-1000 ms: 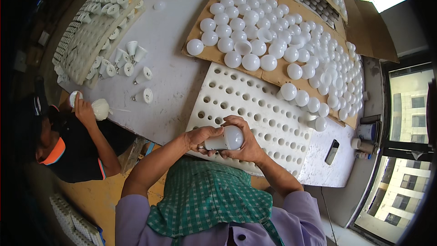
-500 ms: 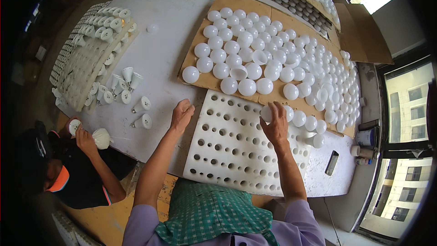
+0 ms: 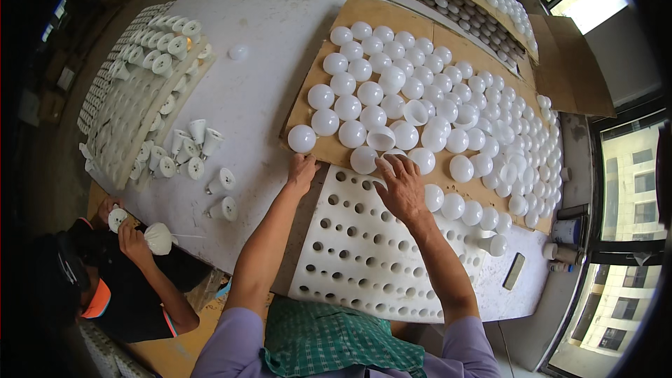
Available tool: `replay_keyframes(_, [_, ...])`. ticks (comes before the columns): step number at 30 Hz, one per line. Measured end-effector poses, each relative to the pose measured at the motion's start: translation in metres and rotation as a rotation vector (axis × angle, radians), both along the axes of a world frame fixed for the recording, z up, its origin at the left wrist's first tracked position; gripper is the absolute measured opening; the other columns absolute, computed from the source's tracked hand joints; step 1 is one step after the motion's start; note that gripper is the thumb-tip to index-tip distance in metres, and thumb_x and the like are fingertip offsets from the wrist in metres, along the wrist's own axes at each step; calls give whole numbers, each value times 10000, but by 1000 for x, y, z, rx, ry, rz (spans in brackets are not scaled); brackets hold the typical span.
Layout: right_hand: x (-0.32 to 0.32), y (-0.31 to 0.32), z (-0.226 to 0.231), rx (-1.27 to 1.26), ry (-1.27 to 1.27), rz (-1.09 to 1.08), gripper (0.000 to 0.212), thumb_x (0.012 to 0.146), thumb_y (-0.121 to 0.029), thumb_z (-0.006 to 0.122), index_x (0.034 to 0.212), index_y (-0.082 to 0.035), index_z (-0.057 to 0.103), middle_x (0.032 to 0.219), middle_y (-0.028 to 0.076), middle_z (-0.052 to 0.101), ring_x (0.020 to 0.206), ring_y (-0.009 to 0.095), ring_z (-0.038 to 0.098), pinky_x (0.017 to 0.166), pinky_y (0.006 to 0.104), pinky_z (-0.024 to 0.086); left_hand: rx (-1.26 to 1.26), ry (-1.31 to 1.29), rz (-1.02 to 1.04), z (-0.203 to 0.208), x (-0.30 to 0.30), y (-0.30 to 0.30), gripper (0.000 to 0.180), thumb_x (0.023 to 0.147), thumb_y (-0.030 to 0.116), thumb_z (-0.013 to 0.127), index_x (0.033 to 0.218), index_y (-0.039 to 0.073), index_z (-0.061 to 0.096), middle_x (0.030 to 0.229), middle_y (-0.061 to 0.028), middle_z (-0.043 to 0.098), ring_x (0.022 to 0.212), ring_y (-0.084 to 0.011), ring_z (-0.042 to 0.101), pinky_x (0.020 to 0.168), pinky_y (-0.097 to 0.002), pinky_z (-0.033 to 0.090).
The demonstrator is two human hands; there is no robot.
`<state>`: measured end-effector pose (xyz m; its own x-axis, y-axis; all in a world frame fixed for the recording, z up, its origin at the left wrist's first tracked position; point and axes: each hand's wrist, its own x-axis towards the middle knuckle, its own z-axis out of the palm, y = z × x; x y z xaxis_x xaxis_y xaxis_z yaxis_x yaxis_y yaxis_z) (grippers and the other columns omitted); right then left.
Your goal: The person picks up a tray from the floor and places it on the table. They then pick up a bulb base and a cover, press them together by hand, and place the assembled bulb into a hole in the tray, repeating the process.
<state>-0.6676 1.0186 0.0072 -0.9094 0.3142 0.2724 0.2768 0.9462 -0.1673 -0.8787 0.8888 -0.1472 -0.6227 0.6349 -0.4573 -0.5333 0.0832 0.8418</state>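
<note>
Many white dome-shaped bulb covers [image 3: 352, 134] stand in rows on a brown cardboard sheet [image 3: 297, 108]. My left hand [image 3: 302, 170] is closed at the sheet's near left corner, its fingers curled on the edge, just below the cover at that corner. My right hand [image 3: 404, 189] reaches to the sheet's near edge, fingers bent and spread over it, thumb apart. It partly hides a cover in the front row, and I see none held in it. Below both hands lies a white board [image 3: 350, 255] with rows of round holes, partly under my right forearm.
White lamp bases [image 3: 222, 180] lie loose on the left of the table, beside a stacked, filled holder [image 3: 133, 115]. A co-worker [image 3: 133, 280] at the left edge handles a base and a wrapped white bulb. A phone [image 3: 514, 271] and jars [image 3: 563, 252] are at right.
My right hand has moved left from the covers over the board to the sheet's near edge. My left hand has come to the sheet's corner and closed. The whole view has shifted slightly.
</note>
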Motion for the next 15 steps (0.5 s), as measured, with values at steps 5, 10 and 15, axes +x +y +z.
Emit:
replay_keyframes(5, [-39, 16, -19, 110, -134, 50, 592, 681, -220, 745, 1225, -132, 529, 1189, 114, 522, 1095, 283, 486, 943, 426, 371, -239, 47, -67, 36, 1, 19, 291, 925, 158, 506, 1079, -88, 493, 994, -150, 570, 873, -253, 604, 801, -440, 548])
replay_keyframes(10, [-54, 17, -28, 115, -297, 32, 640, 686, -252, 753, 1263, -169, 490, 1205, 117, 508, 1108, 282, 481, 937, 432, 362, -831, 1257, -814, 34, -20, 20, 350, 729, 237, 750, 962, 1, 639, 873, -194, 670, 809, -292, 666, 752, -353, 541])
replay_keyframes(15, [-45, -1, 4, 3, -186, -58, 733, 665, -277, 775, 1309, -125, 461, 1162, 136, 510, 1082, 305, 484, 918, 425, 399, -531, 500, -271, 15, -1, -1, 351, 813, 205, 665, 1063, -33, 600, 1002, -240, 649, 967, -331, 636, 840, -386, 514])
